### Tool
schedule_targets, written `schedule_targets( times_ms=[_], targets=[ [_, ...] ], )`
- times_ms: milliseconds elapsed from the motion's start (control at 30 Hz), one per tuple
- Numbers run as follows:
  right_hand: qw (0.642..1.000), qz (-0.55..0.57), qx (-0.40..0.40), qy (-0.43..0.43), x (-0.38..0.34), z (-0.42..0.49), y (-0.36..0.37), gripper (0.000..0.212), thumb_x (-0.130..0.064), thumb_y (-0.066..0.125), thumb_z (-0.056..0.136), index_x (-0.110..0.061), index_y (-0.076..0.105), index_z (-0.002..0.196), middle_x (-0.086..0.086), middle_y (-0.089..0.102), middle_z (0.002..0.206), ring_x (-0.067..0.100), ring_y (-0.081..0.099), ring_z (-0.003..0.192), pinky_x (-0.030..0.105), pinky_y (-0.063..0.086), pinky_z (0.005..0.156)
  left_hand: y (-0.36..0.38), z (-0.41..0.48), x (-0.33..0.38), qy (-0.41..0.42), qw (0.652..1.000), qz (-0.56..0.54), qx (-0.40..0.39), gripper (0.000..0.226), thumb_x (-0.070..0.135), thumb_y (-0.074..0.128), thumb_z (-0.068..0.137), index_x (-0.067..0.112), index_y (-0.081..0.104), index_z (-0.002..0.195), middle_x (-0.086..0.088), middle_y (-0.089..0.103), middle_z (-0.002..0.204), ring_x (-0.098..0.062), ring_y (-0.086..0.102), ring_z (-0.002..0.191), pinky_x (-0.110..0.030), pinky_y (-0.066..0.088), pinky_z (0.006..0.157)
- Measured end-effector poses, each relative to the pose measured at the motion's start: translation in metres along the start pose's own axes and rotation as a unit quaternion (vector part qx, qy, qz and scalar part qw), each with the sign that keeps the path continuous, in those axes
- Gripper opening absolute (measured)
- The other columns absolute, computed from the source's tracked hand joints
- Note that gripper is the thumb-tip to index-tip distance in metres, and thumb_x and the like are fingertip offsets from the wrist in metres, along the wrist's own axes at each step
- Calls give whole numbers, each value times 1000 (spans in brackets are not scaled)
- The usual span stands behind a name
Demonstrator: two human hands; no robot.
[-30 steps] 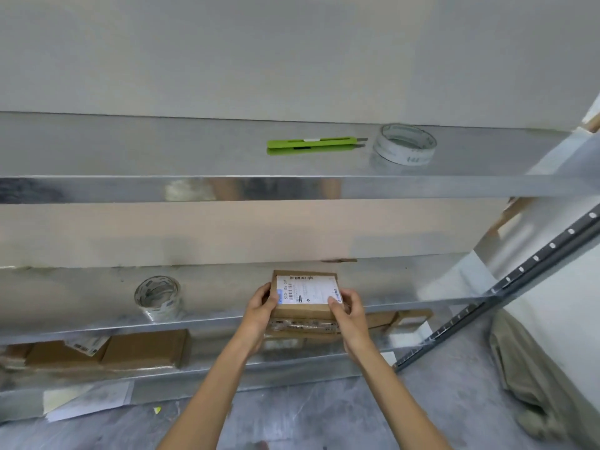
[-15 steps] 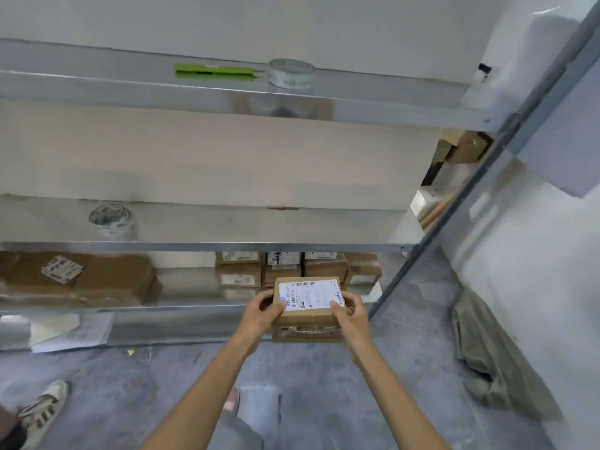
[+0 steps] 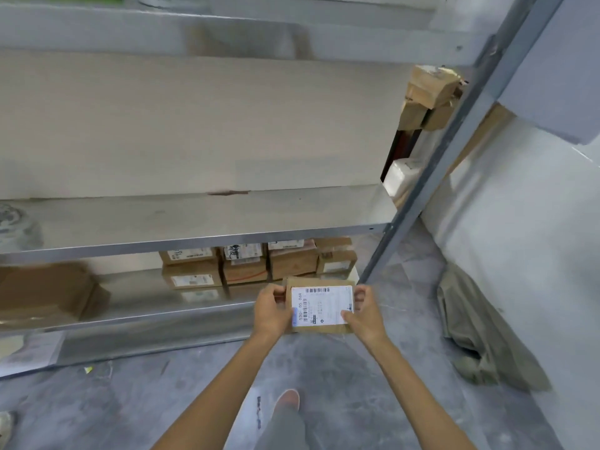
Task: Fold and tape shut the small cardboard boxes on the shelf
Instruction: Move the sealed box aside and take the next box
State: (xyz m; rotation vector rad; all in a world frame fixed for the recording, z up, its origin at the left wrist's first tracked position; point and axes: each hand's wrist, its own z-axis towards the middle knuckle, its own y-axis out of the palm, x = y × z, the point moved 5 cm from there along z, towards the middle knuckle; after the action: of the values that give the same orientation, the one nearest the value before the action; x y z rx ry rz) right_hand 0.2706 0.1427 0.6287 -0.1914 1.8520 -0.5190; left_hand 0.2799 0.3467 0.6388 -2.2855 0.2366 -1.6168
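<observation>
Small cardboard box (image 3: 319, 308), white barcode label up, held in the air low before the bottom shelf (image 3: 146, 311), above the grey floor (image 3: 113, 410). Left hand (image 3: 271, 311) grips its left edge, fingers curled around; right hand (image 3: 365, 315) grips the right edge, thumb on the label. Just behind, stacked labelled boxes (image 3: 256, 266) sit on that shelf. Crumpled cloth (image 3: 480, 332) lies by the right wall.

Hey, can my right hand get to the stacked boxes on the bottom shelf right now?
Probably not yet: the right hand grips the labelled box together with the left hand. Nothing else seems to block the stacked boxes.
</observation>
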Motion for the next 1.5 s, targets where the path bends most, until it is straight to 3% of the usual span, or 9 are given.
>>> schedule_targets(
  times_ms=[133, 300, 500, 567, 700, 1000, 1100, 1267, 1500],
  targets=[
    [998, -37, 13, -41, 19, 93, 12, 45, 9, 64, 79, -17, 39, 107, 5, 59, 106, 19, 59, 101, 36, 53, 84, 43, 83, -2, 63, 997, 37, 24, 26, -7, 68, 73, 11, 55, 87, -7, 62, 98, -16, 57, 83, -11, 44, 67],
    [991, -58, 89, -85, 39, 186, 18, 36, -6, 68, 85, -3, 40, 108, 11, 55, 104, 18, 54, 89, 7, 37, 60, 99, 151, -19, 130, 989, 63, -15, 59, -6, 59, 82, 10, 44, 138, -12, 47, 126, -16, 50, 106, -2, 33, 85],
    [979, 44, 162, -120, 65, 267, 33, 41, -2, 64, 87, -6, 31, 110, 14, 51, 109, 19, 53, 93, 1, 42, 64, 152, 215, -31, 215, 971, 101, 2, 57, -4, 49, 89, 11, 37, 143, -13, 51, 130, -28, 54, 113, -20, 42, 92],
    [976, 87, 175, -93, 82, 290, 40, 48, -12, 69, 85, -11, 26, 107, 16, 54, 114, 23, 56, 97, 13, 49, 79, 165, 232, -32, 253, 961, 115, 13, 57, -9, 46, 86, 15, 43, 137, -9, 54, 128, -25, 54, 113, -32, 46, 96],
    [976, 139, 164, -34, 110, 326, 54, 57, -20, 76, 79, -16, 26, 107, 10, 54, 113, 25, 58, 103, 38, 50, 93, 185, 270, -45, 183, 968, 171, -14, 45, -4, 40, 92, 22, 42, 129, -4, 56, 126, -22, 58, 110, -31, 50, 90],
    [983, 89, 137, -86, 141, 375, 50, 56, -29, 78, 71, -1, 54, 113, 8, 67, 101, 18, 63, 92, 33, 52, 79, 200, 285, -56, 184, 955, 196, -127, 57, 1, 33, 92, 27, 23, 142, -3, 33, 148, -24, 39, 131, -33, 37, 99],
    [985, 69, 143, -71, 137, 372, 36, 15, -8, 72, 79, -6, 63, 90, 4, 64, 80, 15, 58, 72, 20, 46, 65, 204, 287, -50, 129, 958, 204, -157, 38, 3, 32, 93, 15, 39, 128, -9, 45, 129, -26, 45, 117, -27, 34, 87],
    [988, 28, 142, -58, 138, 371, 34, 32, 3, 65, 82, -14, 47, 63, -5, 39, 57, 7, 34, 52, 7, 30, 40, 201, 292, -53, 105, 952, 202, -203, 26, 5, 36, 89, 10, 44, 114, -12, 53, 114, -26, 52, 105, -38, 43, 94],
    [992, 96, 71, -29, 134, 369, 43, 31, 9, 60, 84, -21, 53, 78, -3, 54, 78, 7, 52, 74, 13, 45, 67, 192, 293, -70, 92, 962, 159, -202, 35, 3, 33, 93, 16, 41, 124, 4, 43, 105, -18, 46, 98, -29, 36, 84]
  ],
)
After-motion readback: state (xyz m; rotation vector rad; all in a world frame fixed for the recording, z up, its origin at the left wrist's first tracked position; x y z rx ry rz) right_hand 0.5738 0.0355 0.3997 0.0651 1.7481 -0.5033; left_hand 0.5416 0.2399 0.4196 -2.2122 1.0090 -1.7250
